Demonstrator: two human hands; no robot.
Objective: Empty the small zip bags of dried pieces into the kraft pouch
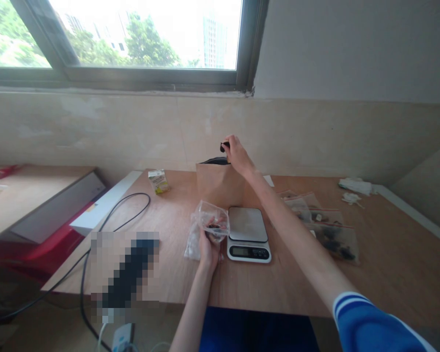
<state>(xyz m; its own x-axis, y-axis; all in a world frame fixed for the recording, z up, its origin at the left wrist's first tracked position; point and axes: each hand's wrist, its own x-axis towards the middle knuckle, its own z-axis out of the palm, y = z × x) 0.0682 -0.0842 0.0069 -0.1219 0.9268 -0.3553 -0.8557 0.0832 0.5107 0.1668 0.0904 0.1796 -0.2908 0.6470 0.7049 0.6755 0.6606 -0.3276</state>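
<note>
My right hand [236,152] is raised over the open top of a brown paper bag [218,185], fingers pinched on a small dark piece [224,146] whose kind I cannot make out. The paper bag stands upright near the wall, and its inside looks dark. Lower down, my left hand [208,248] is closed around a clear plastic bag [209,213] with something dark in it. Just right of that hand lies a white digital scale [247,226] with a bare metal plate; its display cannot be read.
Several clear zip bags [337,239] with dark contents lie to the right. A small carton [158,181] stands at the back left. A black cable [122,199] loops over the table's left side. White gloves [356,186] lie at the far right.
</note>
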